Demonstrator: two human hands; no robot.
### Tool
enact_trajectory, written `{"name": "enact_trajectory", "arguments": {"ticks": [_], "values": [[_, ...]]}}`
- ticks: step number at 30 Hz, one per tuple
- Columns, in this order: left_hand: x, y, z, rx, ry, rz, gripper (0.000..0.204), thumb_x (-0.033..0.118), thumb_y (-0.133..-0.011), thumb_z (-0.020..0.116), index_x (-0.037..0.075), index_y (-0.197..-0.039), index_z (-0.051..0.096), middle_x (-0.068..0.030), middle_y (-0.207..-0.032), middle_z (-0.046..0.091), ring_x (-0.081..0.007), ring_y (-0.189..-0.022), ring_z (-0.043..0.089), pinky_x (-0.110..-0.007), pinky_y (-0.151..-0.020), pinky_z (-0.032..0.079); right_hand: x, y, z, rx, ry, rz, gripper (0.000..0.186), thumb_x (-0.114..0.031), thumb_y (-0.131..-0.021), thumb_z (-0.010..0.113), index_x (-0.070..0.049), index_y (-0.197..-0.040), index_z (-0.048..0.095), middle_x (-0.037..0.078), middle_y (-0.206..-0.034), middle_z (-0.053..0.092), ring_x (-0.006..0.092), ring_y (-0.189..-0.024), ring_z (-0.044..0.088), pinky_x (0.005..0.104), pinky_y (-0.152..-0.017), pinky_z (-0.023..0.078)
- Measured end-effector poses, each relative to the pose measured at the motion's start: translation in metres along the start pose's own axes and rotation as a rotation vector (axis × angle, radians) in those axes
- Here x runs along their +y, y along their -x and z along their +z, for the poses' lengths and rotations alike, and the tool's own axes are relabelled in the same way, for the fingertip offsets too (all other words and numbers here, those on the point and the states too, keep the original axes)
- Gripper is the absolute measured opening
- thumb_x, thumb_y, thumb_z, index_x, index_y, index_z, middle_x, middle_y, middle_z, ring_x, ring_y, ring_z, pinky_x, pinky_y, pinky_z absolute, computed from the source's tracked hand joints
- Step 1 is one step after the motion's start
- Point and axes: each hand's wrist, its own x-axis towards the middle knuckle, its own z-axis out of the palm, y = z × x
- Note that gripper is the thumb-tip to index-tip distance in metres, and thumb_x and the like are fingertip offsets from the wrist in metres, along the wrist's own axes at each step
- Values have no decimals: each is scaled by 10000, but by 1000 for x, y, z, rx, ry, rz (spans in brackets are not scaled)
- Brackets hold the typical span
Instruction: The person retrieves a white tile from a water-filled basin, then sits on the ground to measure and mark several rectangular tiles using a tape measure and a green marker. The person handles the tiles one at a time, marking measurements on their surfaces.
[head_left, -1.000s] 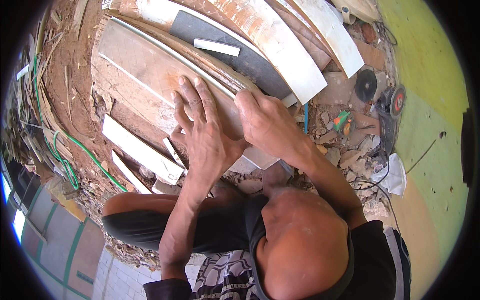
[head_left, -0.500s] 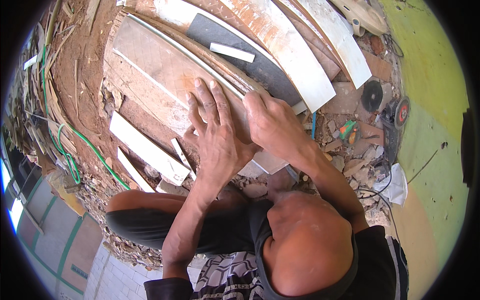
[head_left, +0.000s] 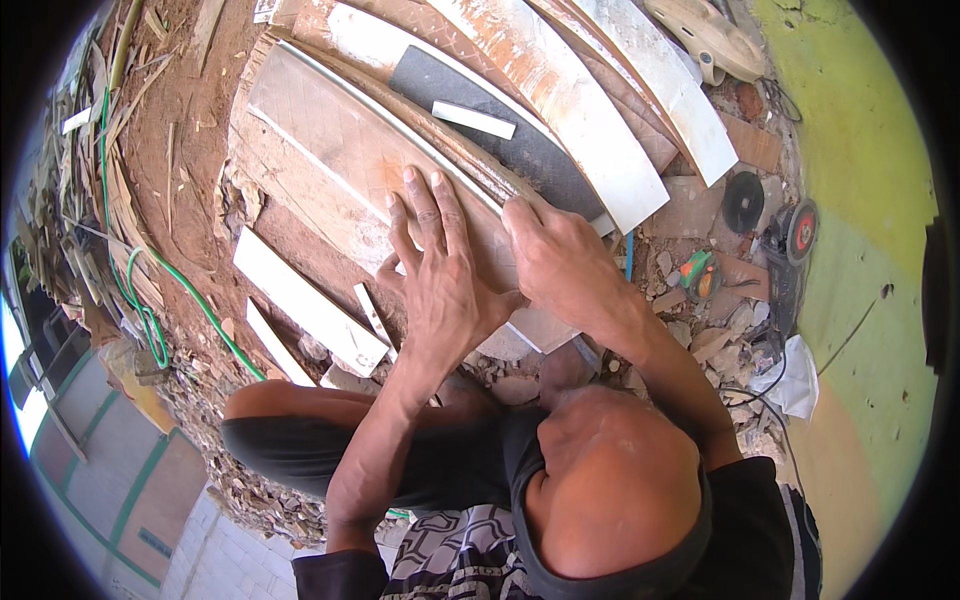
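A long brown tile strip [head_left: 330, 120] lies slantwise on a dusty board [head_left: 270, 165], a thin pale line running along its far edge. My left hand [head_left: 440, 275] rests flat on the tile's surface with its fingers spread. Beside it, on the right, my right hand [head_left: 565, 250] is curled closed at the tile's far edge. Whatever its fingers may hold is hidden under them. The tile's near end [head_left: 540, 328] shows below the hands, close to my foot.
White-faced curved tile pieces [head_left: 560, 100] and a dark grey slab [head_left: 460, 90] lie beyond. White offcuts [head_left: 305, 300] are at left. An angle grinder [head_left: 795, 240], a black disc [head_left: 743, 202] and rubble sit at right by the green wall [head_left: 850, 120]. A green hose [head_left: 200, 305] crosses the left.
The whole view has shifted slightly, so the tile and both hands appear a little farther right and lower. Both hands keep nearly the same places on the tile.
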Motion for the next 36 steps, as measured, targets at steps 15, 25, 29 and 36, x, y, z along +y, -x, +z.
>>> {"name": "enact_trajectory", "arguments": {"ticks": [15,25,29,36], "values": [[-87,-89,-56,25,-196,71,1695,792,-320,880,-144,-1523,139,-435,-1558,104,-574,-1472,42,-629,-1211,100,8,-35,3,248,-559,125,126,-1,-878,654,50,-988,687,209,-889,682,376,-827,670,433,-724,522],[-83,-91,-56,-4,-200,34,1689,757,-355,894,-152,-1527,86,-420,-1572,72,-574,-1471,30,-657,-1199,105,16,-15,1,179,-549,167,61,-14,-873,697,33,-910,708,171,-874,692,316,-800,683,372,-704,520],[-87,-91,-56,9,-190,41,1685,755,-358,894,-150,-1528,88,-411,-1576,76,-567,-1474,31,-656,-1201,103,19,-11,4,197,-558,118,56,18,-866,690,28,-917,708,163,-878,694,315,-794,688,371,-705,525],[-87,-91,-55,69,-186,102,1684,759,-359,891,-153,-1526,90,-418,-1568,106,-569,-1472,49,-619,-1214,124,10,-28,13,219,-479,-7,96,86,-842,676,30,-914,707,161,-876,685,285,-768,684,350,-686,533]]}}
